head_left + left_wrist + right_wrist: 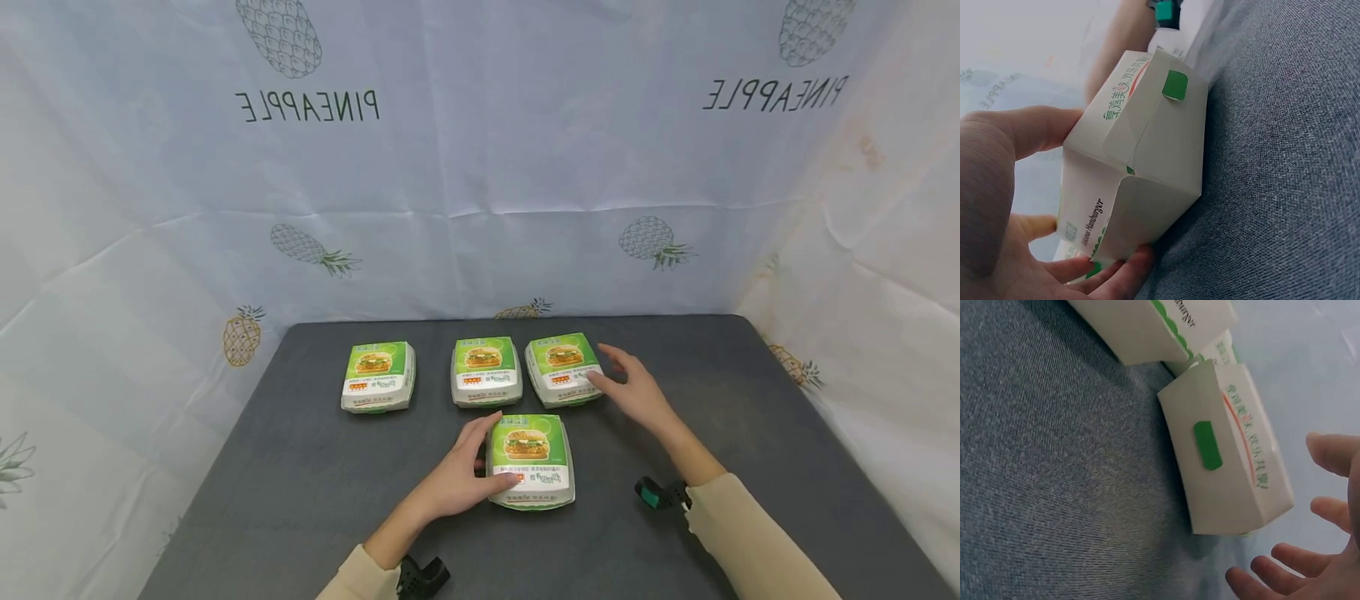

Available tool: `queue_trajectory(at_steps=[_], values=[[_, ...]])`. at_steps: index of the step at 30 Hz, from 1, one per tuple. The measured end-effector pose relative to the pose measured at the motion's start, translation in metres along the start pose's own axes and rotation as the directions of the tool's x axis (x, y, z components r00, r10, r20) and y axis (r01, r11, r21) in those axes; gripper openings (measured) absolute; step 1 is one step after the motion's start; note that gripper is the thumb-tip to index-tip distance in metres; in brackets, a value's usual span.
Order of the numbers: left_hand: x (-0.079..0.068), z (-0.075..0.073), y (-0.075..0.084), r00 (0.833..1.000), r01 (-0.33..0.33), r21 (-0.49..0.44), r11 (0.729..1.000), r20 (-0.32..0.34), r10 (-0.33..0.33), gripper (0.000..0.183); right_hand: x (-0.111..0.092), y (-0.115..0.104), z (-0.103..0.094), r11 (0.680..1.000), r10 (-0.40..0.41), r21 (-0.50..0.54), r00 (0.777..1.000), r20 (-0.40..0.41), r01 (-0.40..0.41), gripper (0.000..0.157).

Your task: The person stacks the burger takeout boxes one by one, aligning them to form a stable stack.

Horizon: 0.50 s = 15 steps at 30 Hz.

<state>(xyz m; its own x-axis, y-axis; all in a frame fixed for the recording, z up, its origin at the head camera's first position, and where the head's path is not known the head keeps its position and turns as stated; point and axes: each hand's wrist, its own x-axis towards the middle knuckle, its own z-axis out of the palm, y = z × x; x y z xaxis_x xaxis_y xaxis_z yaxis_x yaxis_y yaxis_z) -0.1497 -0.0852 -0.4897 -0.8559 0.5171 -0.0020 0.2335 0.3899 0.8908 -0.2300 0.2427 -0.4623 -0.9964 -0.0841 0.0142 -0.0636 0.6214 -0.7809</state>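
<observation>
Head view: four carton boxes lie lid up on the dark tabletop [315, 500]. The near box [531, 454] sits squarely, its burger picture toward the far side and its white printed band toward the near side; its lid looks roughly square, so I cannot tell a long axis. The left hand [459, 477] holds its left side, thumb on the near part, forefinger at the far left corner. The right far box [564, 368] is turned slightly, its far end swung left; the right hand [639, 398] is just right of it, fingers apart. The middle far box [485, 373] and left far box [377, 377] carry the same print. "PINEAPPLE" reads mirrored on the cloth [480, 150].

Left wrist view: thumb and fingers bend round the near box, its side wall reading "Hamburger"; green characters run along its lid.

Right wrist view: spread fingers stand clear of the right far box, which bears a green tab and green characters above a red line.
</observation>
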Motion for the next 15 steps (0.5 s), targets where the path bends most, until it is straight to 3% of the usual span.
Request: queue_trajectory(at_steps=[9, 15], values=[[-0.001, -0.001, 0.001, 1.0, 0.005, -0.005, 1.0, -0.006, -0.005, 0.092, 0.014, 0.01, 0.008, 0.998, 0.027, 0.058, 0.999, 0.044, -0.03, 0.08], [-0.001, 0.0, 0.0, 1.0, 0.004, -0.01, 1.0, -0.002, -0.004, 0.093, 0.016, 0.015, 0.013, 0.995, -0.02, 0.098, 0.999, 0.045, 0.016, 0.077]])
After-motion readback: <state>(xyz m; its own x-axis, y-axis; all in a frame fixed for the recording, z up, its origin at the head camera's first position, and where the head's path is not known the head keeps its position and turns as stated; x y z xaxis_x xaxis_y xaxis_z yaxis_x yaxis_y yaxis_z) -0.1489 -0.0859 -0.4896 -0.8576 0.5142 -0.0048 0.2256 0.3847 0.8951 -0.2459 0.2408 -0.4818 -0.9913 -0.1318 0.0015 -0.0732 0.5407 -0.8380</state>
